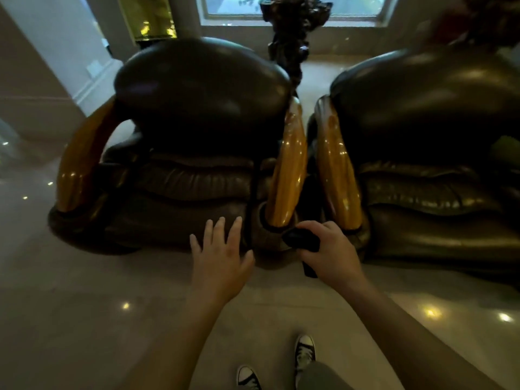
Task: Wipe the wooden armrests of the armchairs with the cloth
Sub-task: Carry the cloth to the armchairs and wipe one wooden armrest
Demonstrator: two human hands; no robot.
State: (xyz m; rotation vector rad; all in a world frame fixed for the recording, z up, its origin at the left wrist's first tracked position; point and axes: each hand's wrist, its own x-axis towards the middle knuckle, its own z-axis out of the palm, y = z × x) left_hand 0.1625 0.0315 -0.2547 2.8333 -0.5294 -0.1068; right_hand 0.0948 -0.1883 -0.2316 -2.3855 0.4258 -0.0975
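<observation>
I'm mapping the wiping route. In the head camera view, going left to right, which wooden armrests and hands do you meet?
Far-left armrest → left hand → left chair's inner armrest → right hand gripping the dark cloth → right chair's armrest.

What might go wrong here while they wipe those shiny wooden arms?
The dark cloth is bunched small in the right hand, so bare fingers may smear the glossy middle armrest. The neighbouring armrest stands close, leaving a narrow gap where knuckles could knock. The left hand is spread open, holding nothing.
</observation>
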